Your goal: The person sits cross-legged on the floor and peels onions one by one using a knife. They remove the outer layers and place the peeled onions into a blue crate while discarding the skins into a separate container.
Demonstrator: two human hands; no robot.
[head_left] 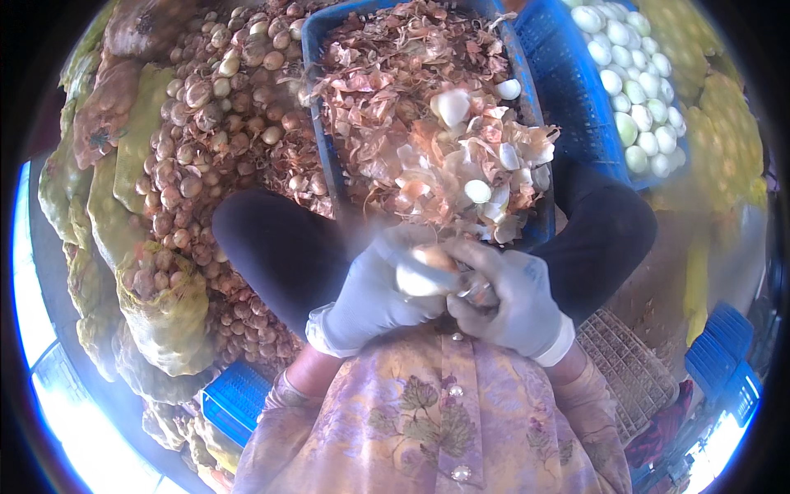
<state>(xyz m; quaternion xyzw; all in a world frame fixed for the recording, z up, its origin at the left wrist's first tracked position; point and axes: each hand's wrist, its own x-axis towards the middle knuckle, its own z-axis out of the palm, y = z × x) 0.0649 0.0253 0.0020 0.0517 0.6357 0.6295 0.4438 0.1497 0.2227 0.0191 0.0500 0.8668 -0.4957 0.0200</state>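
My left hand (386, 290), in a pale glove, is closed around a partly peeled onion (421, 279) at my waist. Close against it, my right hand (515, 293), gloved too, grips a small tool (478, 290) that looks metallic; its kind is blurred. The tool's end is at the onion's right side. Just beyond my hands, between my knees, a blue plastic crate (534, 92) holds a heap of dry onion skins (395, 123). Peeled white onion pieces (477, 191) lie on the skins, and a whitish onion (452, 107) shows blurred above them.
Unpeeled onions (185, 167) cover the floor at left, beside mesh sacks (163, 315). A blue crate (574, 80) of peeled onions (642, 92) stands at upper right. Another blue crate (231, 401) is at lower left; a dirty grid crate (623, 370) lies at lower right.
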